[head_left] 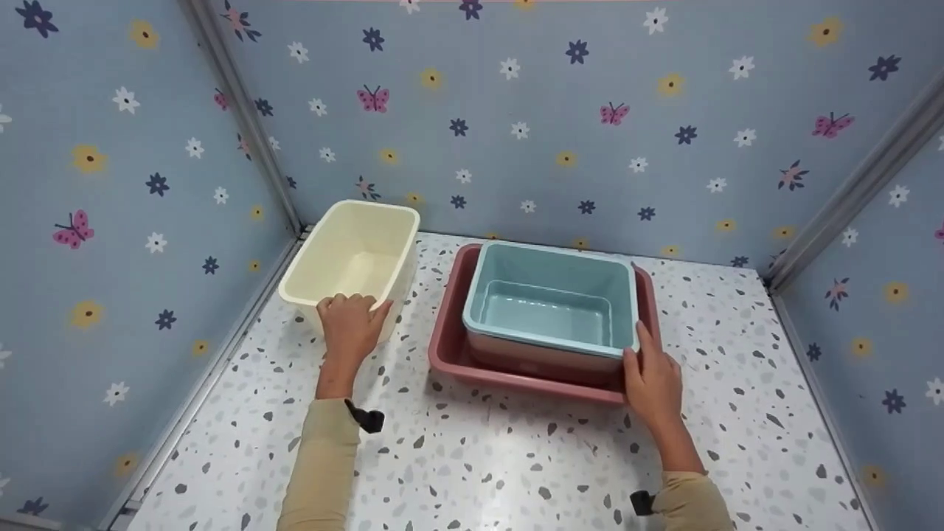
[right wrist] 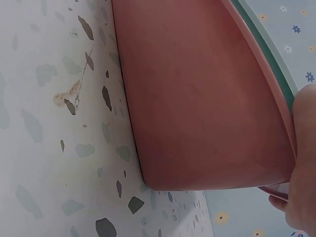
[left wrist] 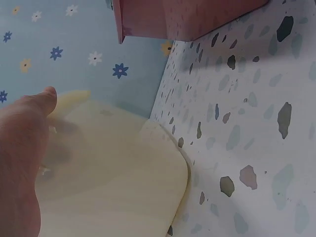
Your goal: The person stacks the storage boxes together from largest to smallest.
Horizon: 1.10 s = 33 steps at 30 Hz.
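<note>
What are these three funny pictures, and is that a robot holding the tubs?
No robot here: just a person's two bare hands. The wide picture comes from a camera worn on the head, looking forward and down. The other two come from cameras on the left and right wrists, so things look close and tipped sideways. On the speckled surface stands a red tub with a blue tub inside it. The left hand grips the near rim of a cream tub. The right hand touches the blue tub's near right corner.

Lone tub (head_left: 358, 251) L — sm. tub (head_left: 557, 280) in lg. tub (head_left: 516, 380), R.
</note>
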Each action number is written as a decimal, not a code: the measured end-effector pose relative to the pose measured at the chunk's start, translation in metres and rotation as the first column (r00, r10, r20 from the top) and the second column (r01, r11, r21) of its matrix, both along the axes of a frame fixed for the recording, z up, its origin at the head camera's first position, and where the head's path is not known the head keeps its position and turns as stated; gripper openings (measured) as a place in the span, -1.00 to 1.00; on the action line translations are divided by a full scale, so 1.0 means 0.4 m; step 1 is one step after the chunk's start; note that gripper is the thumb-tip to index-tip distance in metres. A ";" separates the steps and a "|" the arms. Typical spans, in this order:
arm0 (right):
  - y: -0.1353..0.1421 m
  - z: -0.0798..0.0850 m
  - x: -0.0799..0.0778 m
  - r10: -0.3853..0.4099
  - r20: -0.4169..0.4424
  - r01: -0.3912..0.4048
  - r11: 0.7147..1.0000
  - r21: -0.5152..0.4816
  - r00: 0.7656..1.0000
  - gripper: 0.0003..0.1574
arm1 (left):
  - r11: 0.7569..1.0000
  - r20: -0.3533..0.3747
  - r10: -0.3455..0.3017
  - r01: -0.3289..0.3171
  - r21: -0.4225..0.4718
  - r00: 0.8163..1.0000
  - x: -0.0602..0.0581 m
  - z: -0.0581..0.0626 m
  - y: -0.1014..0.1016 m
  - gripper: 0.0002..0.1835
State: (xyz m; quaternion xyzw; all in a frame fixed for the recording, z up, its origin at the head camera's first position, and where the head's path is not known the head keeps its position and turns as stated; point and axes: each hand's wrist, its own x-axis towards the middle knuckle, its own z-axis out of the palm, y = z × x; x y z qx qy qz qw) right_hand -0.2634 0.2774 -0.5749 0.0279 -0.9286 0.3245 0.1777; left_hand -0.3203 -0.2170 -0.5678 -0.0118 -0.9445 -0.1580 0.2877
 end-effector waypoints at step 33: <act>0.006 0.007 -0.002 0.000 0.044 -0.001 1.000 0.004 0.999 -0.28 | 0.999 -0.139 -0.055 0.054 -0.010 0.989 0.188 -0.006 0.070 -0.64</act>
